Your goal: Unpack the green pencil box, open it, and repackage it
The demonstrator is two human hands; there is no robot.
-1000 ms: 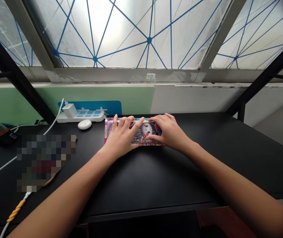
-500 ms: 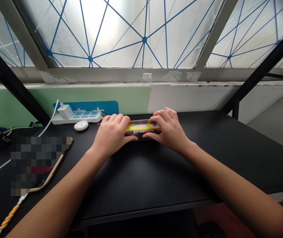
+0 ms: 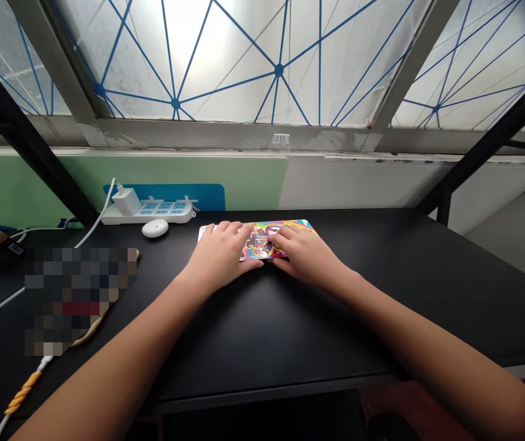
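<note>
A flat, rectangular thing with a bright cartoon-like print [image 3: 258,241] lies on the black desk [image 3: 262,331], close to the wall; whether it is a case or a booklet I cannot tell. My left hand [image 3: 219,254] covers its left part, fingers bent over the top and thumb along the near edge. On its right part rests my right hand [image 3: 305,252], with curled fingers on the printed face and the thumb by the near edge. Both hands grip it low against the desk. White corners of it show past my left fingers.
A white power strip [image 3: 170,212] with a plugged-in charger [image 3: 127,201] stands at the back left, a small white rounded case [image 3: 155,228] before it. A blurred-out phone-like device [image 3: 81,294] with a cable lies left. Black slanted bars [image 3: 487,138] flank the desk.
The printed thing has tipped from a narrow, edge-on view with a yellow band to lying flat, its printed face up. My hands have lowered with it, and the view has shifted slightly.
</note>
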